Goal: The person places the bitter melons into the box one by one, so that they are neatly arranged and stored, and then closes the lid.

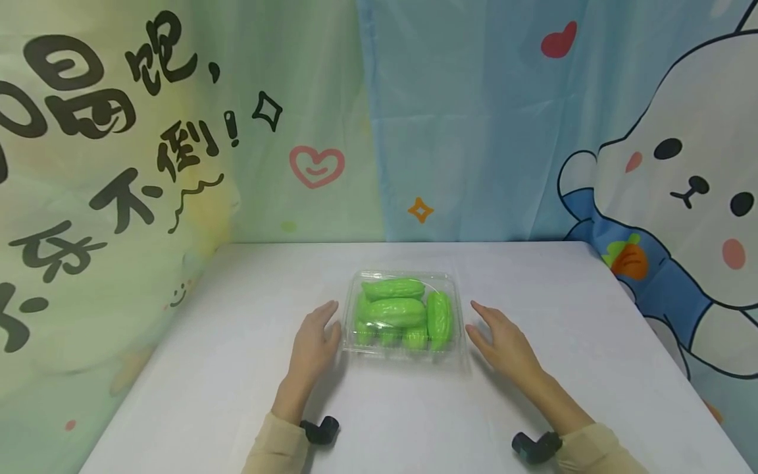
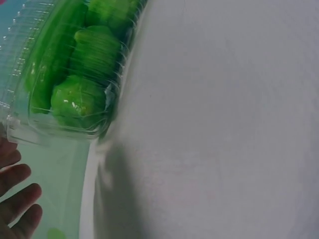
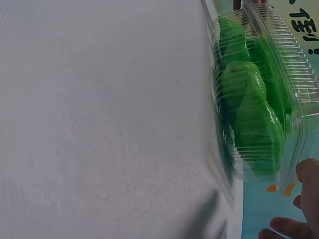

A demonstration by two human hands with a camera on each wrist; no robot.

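Observation:
A clear plastic clamshell box (image 1: 351,343) lies on the white table and holds several bright green, bumpy, elongated vegetables (image 1: 397,313) that look like bitter melons. Beside its left edge is my left hand (image 1: 315,345), fingers extended and thumb close to the rim; whether it touches I cannot tell. My right hand (image 1: 503,345) lies a little off the box's right side, fingers loosely stretched. In the left wrist view the left fingers (image 2: 20,174) show near a box corner. The right wrist view has part of the right hand (image 3: 310,194) by the rim.
The white table (image 1: 237,395) extends around the box. Behind it hangs a printed curtain (image 1: 474,131) with hearts, lettering and a cartoon bear. Each wrist wears a strap with a dark camera piece, one on the left wrist (image 1: 322,431) and one on the right wrist (image 1: 535,447).

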